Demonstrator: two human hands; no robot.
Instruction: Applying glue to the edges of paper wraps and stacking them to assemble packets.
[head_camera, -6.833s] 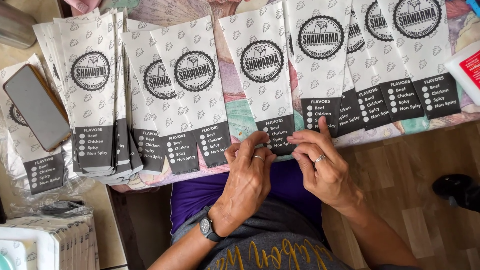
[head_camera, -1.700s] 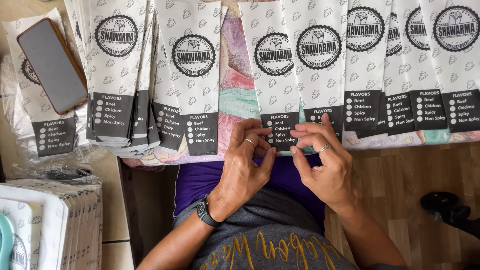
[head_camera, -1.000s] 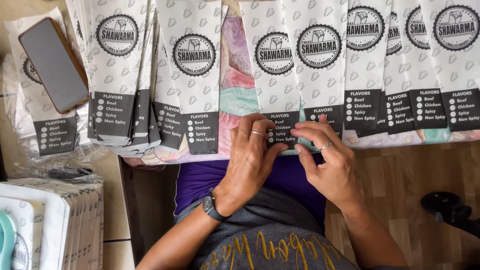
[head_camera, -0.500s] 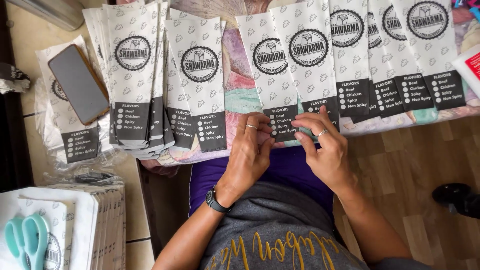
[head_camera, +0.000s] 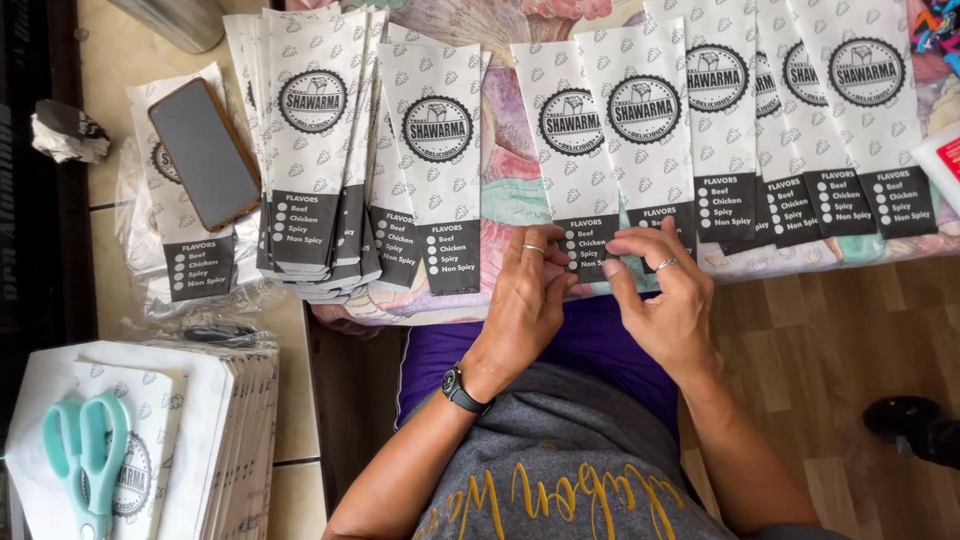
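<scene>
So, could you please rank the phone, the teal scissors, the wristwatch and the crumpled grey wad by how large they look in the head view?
Largest to smallest:
1. phone
2. teal scissors, close behind, though partly cut off by the frame edge
3. crumpled grey wad
4. wristwatch

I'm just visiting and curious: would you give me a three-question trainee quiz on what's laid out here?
1. True or false: a phone lies on a paper sleeve at the far left.
2. Which hand wears the wristwatch?
3. The teal scissors rest on: A) the wooden floor B) a stack of white sleeves C) the person's lap.

Key: 1 true. 2 the left hand; the right hand has only a ring. 3 B.
</scene>
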